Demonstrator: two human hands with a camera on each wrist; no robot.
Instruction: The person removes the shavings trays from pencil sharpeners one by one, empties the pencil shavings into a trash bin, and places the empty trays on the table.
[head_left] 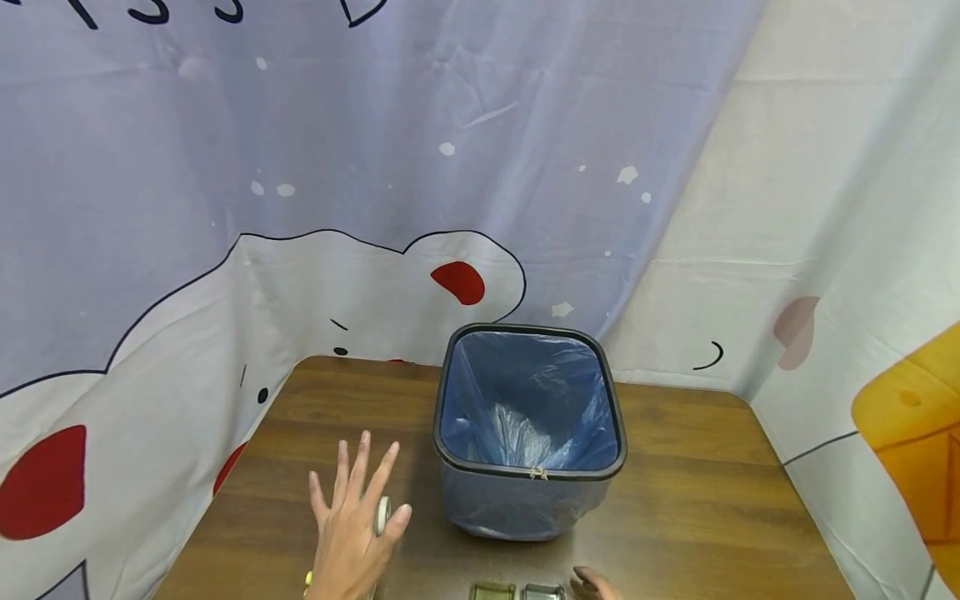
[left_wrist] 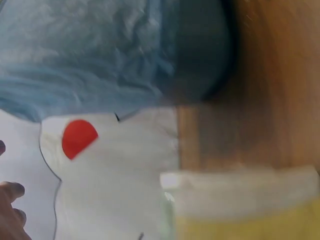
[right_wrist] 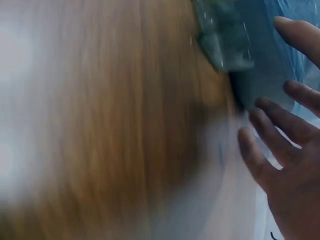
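Observation:
My left hand (head_left: 352, 533) hovers over the left part of the table with its fingers spread and holds nothing. Beside its thumb shows the white rim of a container (head_left: 383, 515), mostly hidden by the hand. In the left wrist view a blurred container with a white top and yellow body (left_wrist: 245, 205) stands near that hand. At the bottom edge of the head view my right hand (head_left: 596, 583) is partly cut off; the right wrist view shows its fingers (right_wrist: 275, 135) apart, gripping nothing. Left of it are a green container (head_left: 492, 592) and a clear container (head_left: 543, 592).
A trash bin (head_left: 531, 479) lined with a translucent bluish bag stands in the middle of the wooden table (head_left: 697, 483). The bag is knotted at the front rim. A printed curtain (head_left: 360, 150) hangs behind the table and along its sides.

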